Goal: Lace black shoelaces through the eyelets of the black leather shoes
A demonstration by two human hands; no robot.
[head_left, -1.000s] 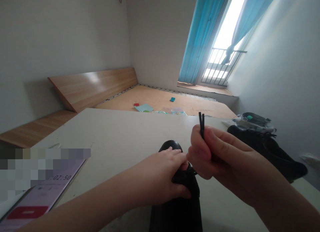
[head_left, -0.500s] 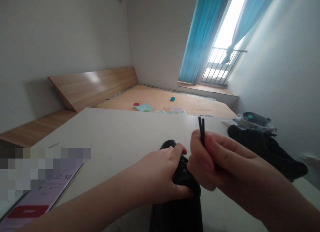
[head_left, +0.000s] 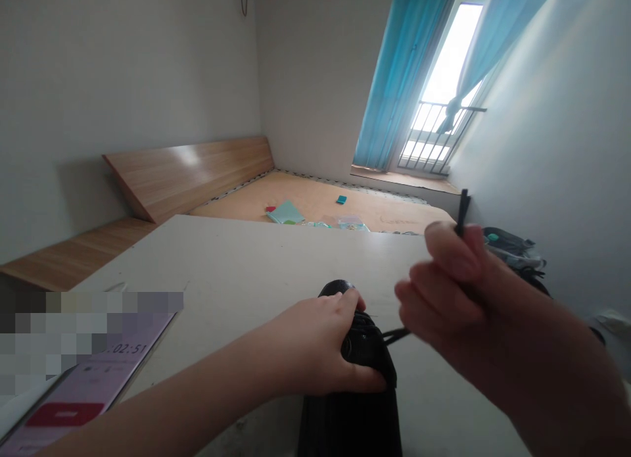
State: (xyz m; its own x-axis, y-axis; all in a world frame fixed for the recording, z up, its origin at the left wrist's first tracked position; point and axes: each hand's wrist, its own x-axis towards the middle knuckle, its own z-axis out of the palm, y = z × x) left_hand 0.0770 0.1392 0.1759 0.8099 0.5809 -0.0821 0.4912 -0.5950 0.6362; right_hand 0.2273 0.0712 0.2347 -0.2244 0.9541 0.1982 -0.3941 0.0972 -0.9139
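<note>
A black shoe [head_left: 352, 421] stands on the white table in front of me, its toe pointing away. My left hand [head_left: 320, 345] lies over its upper, fingers curled on the far side and thumb along the near side. Black shoelaces [head_left: 463, 207] are pinched in my closed right hand [head_left: 448, 289], their ends sticking up above the fist. Lower down, a stretch of lace runs taut from the shoe's right side to that hand. The lacing beneath my left fingers is partly covered.
At the left of the white table [head_left: 221, 266] lies a phone [head_left: 89, 384] with a lit screen. Behind my right forearm, another black shoe [head_left: 542, 284] is mostly hidden, beside a clear plastic bag [head_left: 515, 246]. Beyond the table is a bed [head_left: 296, 187] with small items.
My right hand has moved right and slightly up with the laces, drawing a length out from the shoe. It now covers most of the other shoe. My left hand stays put.
</note>
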